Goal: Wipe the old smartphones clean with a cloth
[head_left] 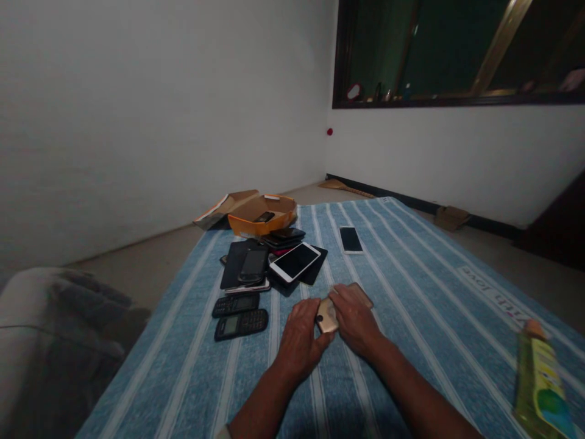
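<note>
My left hand [298, 336] is closed round one end of a gold smartphone [328, 316], its thumb along the near edge. The phone's back, with a dark round camera spot, faces up. My right hand [355, 320] closes over the phone's other end, fingers bent and partly hiding it. Just beyond the right hand lies a flat, pinkish-brown phone or case [362, 294], partly covered by that hand. To the left are two black keypad phones [241, 324], side by side on the blue striped cloth [283, 396].
Several phones are piled up, with a white smartphone [295, 263] on top. Behind them an orange box [262, 227] stands open with a dark phone inside. Another white smartphone [351, 239] lies apart. A bottle of yellow-green liquid [542, 384] is at the right edge.
</note>
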### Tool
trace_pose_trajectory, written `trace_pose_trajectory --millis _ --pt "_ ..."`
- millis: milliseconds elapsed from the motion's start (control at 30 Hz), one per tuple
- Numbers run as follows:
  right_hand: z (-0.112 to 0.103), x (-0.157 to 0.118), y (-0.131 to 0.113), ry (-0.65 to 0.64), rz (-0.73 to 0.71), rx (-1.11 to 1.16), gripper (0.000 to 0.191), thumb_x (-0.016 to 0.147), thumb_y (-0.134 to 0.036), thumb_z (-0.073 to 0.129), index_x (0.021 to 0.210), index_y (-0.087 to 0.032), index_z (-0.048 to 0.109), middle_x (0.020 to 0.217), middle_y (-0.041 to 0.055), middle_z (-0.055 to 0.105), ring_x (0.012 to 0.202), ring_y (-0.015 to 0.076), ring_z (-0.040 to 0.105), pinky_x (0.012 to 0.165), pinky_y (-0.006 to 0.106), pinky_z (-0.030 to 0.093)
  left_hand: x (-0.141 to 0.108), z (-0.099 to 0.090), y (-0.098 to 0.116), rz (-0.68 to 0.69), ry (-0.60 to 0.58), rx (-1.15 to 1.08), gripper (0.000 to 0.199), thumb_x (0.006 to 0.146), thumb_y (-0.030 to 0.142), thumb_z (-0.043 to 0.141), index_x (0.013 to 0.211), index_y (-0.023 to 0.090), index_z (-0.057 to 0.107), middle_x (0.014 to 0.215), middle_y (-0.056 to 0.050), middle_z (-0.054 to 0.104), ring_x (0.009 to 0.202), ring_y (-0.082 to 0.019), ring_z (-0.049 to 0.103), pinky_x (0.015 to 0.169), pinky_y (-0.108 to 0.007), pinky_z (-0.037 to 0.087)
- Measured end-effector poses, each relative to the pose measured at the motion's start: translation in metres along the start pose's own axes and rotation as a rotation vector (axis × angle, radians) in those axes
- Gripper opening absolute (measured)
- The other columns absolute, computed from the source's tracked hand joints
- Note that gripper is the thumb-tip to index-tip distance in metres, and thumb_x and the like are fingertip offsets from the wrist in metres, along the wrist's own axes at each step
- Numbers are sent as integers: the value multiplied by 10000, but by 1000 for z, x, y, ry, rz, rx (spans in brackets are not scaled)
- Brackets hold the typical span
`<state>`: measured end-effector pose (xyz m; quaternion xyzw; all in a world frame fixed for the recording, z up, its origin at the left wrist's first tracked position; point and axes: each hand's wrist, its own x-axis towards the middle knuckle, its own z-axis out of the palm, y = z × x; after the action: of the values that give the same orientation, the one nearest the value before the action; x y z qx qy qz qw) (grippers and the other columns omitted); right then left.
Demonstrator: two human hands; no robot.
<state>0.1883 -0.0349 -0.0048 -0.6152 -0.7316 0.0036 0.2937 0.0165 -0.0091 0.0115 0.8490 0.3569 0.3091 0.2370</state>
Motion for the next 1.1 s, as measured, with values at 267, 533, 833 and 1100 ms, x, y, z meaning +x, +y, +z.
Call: trace_pose_trajectory --millis 267,533,833,1100 --pt "10 -3 -1 62 44 -71 400 870 -59 421 1224 -123 595 1308 167 567 1276 288 455 1083 474 371 0 -1 3 5 19 25 469 736 247 630 1190 160 547 1156 -135 630 1087 -320 566 956 -525 470" --pt "0 2 -26 -35 -80 118 323 914 -89 424 1162 -198 600 1149 99 610 1095 230 527 976 397 429 0 2 -2 31 17 1 495 793 260 575 1271 165 487 1226 -141 607 1152 -314 544 1004 -532 437" --pt "0 11 -21 -51 -7 82 220 911 -78 420 977 -168 609 985 83 591 939 220 500 878 348 406 1 -2 4 7 8 -14 483 781 281 602 1237 159 501 1168 -136 616 1094 -318 559 965 -536 461" --pt "-4 12 -22 -74 -28 104 248 909 -60 407 987 -175 613 979 67 590 942 206 498 876 321 387 0 1 0 28 37 17 515 770 239 611 1267 192 482 1191 -119 611 1109 -307 566 966 -521 479"
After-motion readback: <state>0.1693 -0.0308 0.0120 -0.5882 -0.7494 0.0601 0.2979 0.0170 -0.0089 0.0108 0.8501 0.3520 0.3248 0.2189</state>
